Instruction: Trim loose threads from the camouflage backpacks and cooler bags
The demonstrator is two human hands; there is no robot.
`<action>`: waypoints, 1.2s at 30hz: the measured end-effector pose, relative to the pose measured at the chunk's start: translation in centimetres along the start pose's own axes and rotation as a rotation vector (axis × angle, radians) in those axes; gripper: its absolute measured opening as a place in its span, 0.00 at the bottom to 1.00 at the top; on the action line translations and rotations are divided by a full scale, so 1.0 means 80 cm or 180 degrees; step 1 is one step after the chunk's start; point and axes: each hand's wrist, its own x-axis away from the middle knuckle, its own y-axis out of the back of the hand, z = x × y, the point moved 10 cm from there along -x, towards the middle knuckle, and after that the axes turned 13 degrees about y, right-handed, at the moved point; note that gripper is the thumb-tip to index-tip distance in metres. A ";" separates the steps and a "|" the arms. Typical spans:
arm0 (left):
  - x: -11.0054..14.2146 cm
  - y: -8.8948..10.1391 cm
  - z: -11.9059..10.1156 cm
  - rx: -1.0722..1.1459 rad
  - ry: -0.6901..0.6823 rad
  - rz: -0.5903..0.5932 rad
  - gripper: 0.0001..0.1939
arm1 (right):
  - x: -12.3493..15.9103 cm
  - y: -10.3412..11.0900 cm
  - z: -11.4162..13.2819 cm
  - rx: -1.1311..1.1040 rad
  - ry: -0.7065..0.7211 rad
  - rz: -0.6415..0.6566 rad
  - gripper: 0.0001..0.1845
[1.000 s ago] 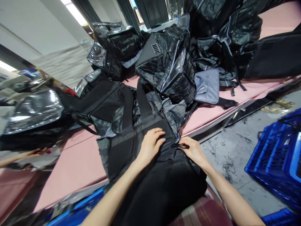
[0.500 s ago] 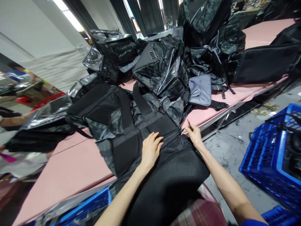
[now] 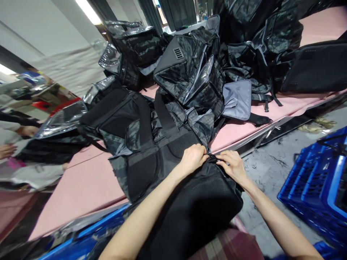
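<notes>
A black and dark camouflage backpack [image 3: 169,159] lies spread over the table edge and my lap, its padded back panel facing up. At its right edge, my left hand [image 3: 193,159] is closed, pinching the fabric. Just opposite, my right hand [image 3: 233,165] is closed too, fingertips together on the same edge. Between the two hands sits a small bunched black piece [image 3: 212,157], perhaps a strap end or zipper; its kind is unclear. Two wide black shoulder straps [image 3: 145,122] stretch away from me. The slim black pen-like item seen earlier cannot be made out now.
More camouflage backpacks [image 3: 187,68], some with clear plastic, are piled on the pink table [image 3: 89,180]. Blue crates [image 3: 306,173] stand on the floor at right, and another blue crate [image 3: 89,231] is below left. At far left, a co-worker's hands [image 3: 8,150] show.
My left hand has moved right from the back panel to the backpack's edge and closed there. My right hand has shifted slightly right and down. The view has turned a little.
</notes>
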 end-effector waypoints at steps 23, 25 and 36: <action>-0.033 -0.016 0.024 0.0718 0.0252 0.0736 0.07 | -0.026 -0.026 0.010 0.0364 0.0781 0.0273 0.09; -0.033 -0.016 0.024 0.0702 0.0261 0.0720 0.07 | -0.028 -0.028 0.010 0.0323 0.0811 0.0271 0.09; -0.034 -0.016 0.024 0.0803 0.0222 0.0706 0.06 | 0.001 0.015 -0.038 -0.0291 -0.0094 -0.0314 0.09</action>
